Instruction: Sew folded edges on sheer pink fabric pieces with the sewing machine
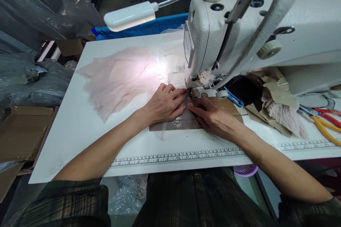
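Observation:
Sheer pale pink fabric [119, 78] lies spread over the white sewing table [80, 131], running to the presser foot [192, 92] of a white sewing machine [239, 35]. My left hand [165, 103] lies flat on the fabric just left of the needle, fingers stretched toward the foot. Just in front of the foot, my right hand [215, 117] presses the fabric edge with extended fingers. Both hands rest on a brownish plate area [183, 122] under the fabric.
A gooseneck lamp [129, 16] shines on the fabric. Right of the machine lie beige cloth scraps [277, 103], yellow and red handled scissors [325, 124] and a blue clip [234, 98]. A ruler strip [176, 156] runs along the table's front. Cardboard boxes [23, 131] stand at left.

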Motion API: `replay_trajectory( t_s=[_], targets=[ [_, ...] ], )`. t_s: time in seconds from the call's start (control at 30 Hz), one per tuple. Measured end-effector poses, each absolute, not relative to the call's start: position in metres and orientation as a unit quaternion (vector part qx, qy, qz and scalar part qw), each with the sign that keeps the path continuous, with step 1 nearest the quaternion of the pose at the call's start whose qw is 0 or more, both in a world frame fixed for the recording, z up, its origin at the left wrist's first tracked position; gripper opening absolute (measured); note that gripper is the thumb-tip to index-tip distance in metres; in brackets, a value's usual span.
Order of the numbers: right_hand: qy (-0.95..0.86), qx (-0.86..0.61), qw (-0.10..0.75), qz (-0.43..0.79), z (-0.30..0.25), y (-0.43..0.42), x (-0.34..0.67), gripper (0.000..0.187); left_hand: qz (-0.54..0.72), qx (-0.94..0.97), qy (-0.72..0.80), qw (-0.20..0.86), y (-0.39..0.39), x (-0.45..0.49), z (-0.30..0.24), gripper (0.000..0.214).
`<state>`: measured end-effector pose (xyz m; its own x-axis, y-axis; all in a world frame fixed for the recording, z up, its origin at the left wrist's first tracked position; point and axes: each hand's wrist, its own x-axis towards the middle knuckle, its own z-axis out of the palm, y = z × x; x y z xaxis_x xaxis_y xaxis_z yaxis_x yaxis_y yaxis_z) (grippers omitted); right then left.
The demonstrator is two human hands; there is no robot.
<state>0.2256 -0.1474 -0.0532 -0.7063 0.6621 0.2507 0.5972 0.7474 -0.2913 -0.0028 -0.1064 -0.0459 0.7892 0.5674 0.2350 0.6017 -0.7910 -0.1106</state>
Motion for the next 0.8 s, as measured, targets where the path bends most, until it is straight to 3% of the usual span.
replay_trajectory(
  t_s=[0.63,0.8],
  targets=[
    [-0.912,-0.33,0.228,0.088,-0.055,-0.145,0.226,0.027,-0.138,-0.931,-0.324,0.102,-0.113,-0.001,-0.046,0.039],
    [-0.913,-0.327,0.227,0.083,-0.056,-0.145,0.226,0.029,-0.196,-0.911,-0.342,0.117,-0.113,-0.008,-0.026,0.026]
  ],
)
